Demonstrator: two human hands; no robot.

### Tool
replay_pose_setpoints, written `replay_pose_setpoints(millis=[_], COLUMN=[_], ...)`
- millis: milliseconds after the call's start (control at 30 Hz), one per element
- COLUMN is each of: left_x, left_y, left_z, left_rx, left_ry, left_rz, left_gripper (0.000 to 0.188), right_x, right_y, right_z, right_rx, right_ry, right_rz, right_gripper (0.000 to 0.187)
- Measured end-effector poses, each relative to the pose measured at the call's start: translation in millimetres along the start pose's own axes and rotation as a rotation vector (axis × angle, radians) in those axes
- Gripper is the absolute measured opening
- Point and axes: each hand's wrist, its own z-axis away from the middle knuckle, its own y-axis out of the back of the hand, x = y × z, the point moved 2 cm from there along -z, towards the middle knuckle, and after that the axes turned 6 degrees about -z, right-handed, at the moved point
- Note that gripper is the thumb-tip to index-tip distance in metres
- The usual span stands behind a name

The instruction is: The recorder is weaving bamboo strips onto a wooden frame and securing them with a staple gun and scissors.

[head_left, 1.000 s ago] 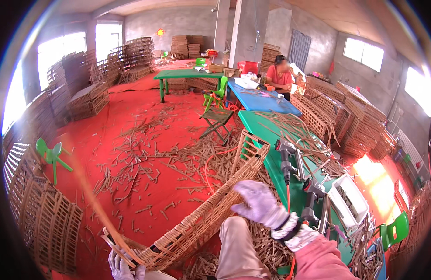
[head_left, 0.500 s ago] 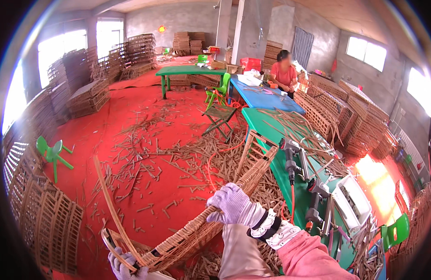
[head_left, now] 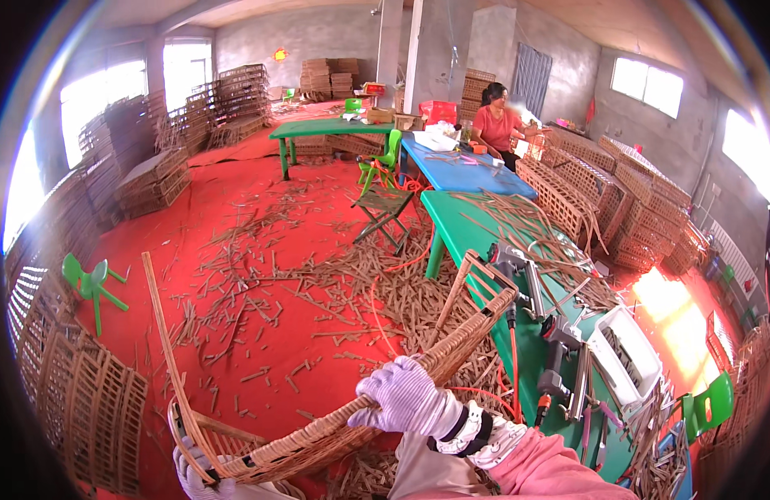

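Basket (head_left: 314, 440) slants across the space before the person, running from the lower left up to the near edge of the green bench (head_left: 456, 229); whether its far end touches that edge cannot be told. Both hands grasp it. The right hand (head_left: 408, 400), gloved, is wrapped over the upper rim partway along. The left hand (head_left: 197, 473), also gloved, grips the near left corner, some fingers hidden. From that corner a long thin strip (head_left: 161, 329) rises, leaning left.

On the green bench, two power tools (head_left: 560, 333) lie near a white bin (head_left: 649, 367) with small pieces inside, and loose slats (head_left: 526, 229) spread over the far part. An orange cable (head_left: 516, 375) runs down beside the bench edge. Offcuts (head_left: 318, 287) litter the red floor (head_left: 172, 229), thickly between the basket and a folding stool (head_left: 385, 204). A green chair (head_left: 391, 150) stands beyond the stool, next to a blue bench (head_left: 451, 171), where a co-worker (head_left: 495, 125) in a red top is on the far side. Woven stacks (head_left: 81, 408) line the left.
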Motion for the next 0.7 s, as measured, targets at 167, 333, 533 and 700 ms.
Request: replay_pose_setpoints(millis=[167,333,533,700], left_x=[16,-9,-19,-38], left_y=[4,-3,-8,-21], left_z=[-25,0,-12,4], left_rx=[0.005,-0.022,-0.078,-0.074], left_ry=[-0.066,0.112,0.128,0.204], left_rz=[0.026,-0.007,0.046,0.178], left_gripper=[0.047,0.059,0.053,0.058], right_x=[10,15,11,11], right_y=[-2,-1,4,9], right_z=[-7,-8,-4,-4], right_rx=[0.032,0.027,-0.064,-0.144], right_ry=[0.019,0.057,0.058,0.014], right_rz=[-0.045,-0.078,-0.113,-0.146], right_gripper=[0.054,0.055,0.053,0.055])
